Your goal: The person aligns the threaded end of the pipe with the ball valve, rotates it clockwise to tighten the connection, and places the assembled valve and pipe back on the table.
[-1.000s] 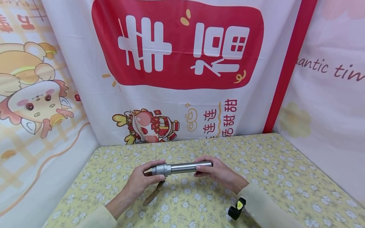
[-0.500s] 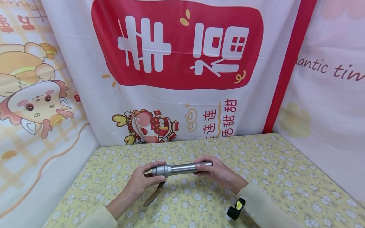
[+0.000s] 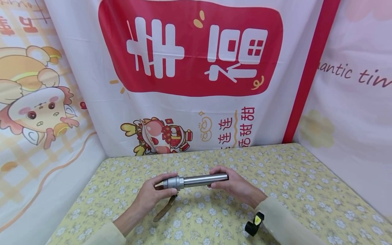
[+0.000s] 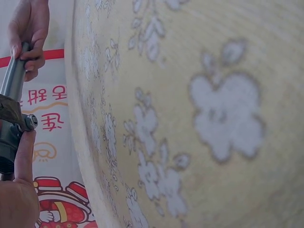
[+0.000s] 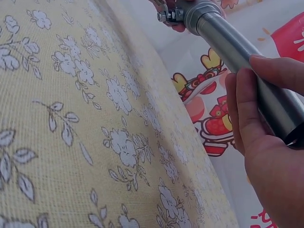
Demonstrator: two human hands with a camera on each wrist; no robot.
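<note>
1. Closest in: two pale sleeves [image 3: 288,219], with a black gadget [image 3: 251,229] with a yellow mark strapped by the right cuff, on the near side of the metal tube [image 3: 202,180].
2. Brown lever [image 3: 165,209] next, angling off the tube's fitting end toward the person. The left wrist cam shows a bolt [image 4: 32,121] right by it.
3. Left hand [image 3: 148,194] is at the tube's left end, thumb and fingers curled round the silver fitting [image 3: 173,183], so only open as wide as that.
4. Right hand [image 3: 234,187] has the tube's plain end, thumb one side and fingers the other, pretty snug.
5. Tube itself is held roughly level between them, up over the flowery worktop [image 3: 196,221].
6. Way back behind the tube there's a white hanging [image 3: 92,85] with a big red panel [image 3: 196,68], white characters turned sideways, plus a cartoon dragon [image 3: 159,135] underneath.
</note>
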